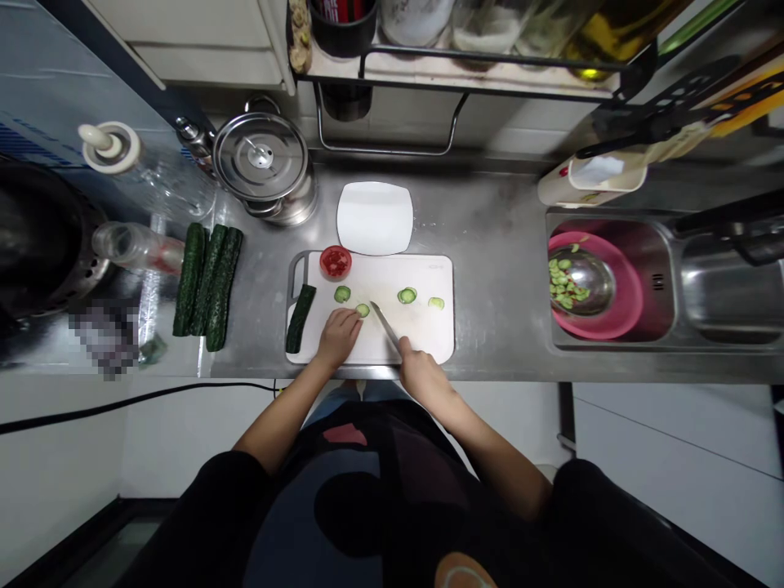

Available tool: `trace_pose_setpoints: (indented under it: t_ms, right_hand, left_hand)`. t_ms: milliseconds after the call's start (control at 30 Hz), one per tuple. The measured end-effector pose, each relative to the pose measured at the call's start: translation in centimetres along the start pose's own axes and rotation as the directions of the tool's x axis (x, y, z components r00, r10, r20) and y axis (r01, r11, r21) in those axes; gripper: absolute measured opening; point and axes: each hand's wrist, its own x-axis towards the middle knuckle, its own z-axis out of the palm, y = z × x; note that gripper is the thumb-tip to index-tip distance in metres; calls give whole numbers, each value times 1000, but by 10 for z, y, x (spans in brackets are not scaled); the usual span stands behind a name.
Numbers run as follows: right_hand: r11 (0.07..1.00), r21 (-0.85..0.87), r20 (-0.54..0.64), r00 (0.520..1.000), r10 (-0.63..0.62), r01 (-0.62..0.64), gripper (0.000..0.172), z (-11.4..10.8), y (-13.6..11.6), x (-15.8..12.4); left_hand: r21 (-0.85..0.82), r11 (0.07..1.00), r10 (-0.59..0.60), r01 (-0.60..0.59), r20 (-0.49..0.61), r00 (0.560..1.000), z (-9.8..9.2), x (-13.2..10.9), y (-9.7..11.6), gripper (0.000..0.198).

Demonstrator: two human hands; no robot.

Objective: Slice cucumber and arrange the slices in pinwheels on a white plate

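Note:
A white cutting board (pixel 429 335) lies on the steel counter before me. My left hand (pixel 339 333) rests on the board, fingers curled down onto a short cucumber piece (pixel 363 310). My right hand (pixel 420 371) grips the handle of a knife (pixel 385 325), whose blade points up-left toward that piece. Cucumber slices (pixel 407 296) lie scattered on the board. A half cucumber (pixel 300 318) lies along the board's left edge. A piece of tomato (pixel 335 261) sits at its top left corner.
A white square plate (pixel 375 217) sits behind the board, a lidded steel pot (pixel 265 163) to its left. Three whole cucumbers (pixel 207 286) lie on the left counter near bottles. In the sink at right, a pink basin (pixel 612 318) holds a steel bowl (pixel 581 282) of green scraps.

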Motion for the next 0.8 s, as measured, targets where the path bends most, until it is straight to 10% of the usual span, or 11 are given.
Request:
trace_pose_setpoints:
  t_ms: [800]
  right_hand:
    - [987,-137,6,997,-79,79,44,-5,-13,-4]
  left_hand:
    - [-10,998,-60,60,-124,990,4,3,4,19]
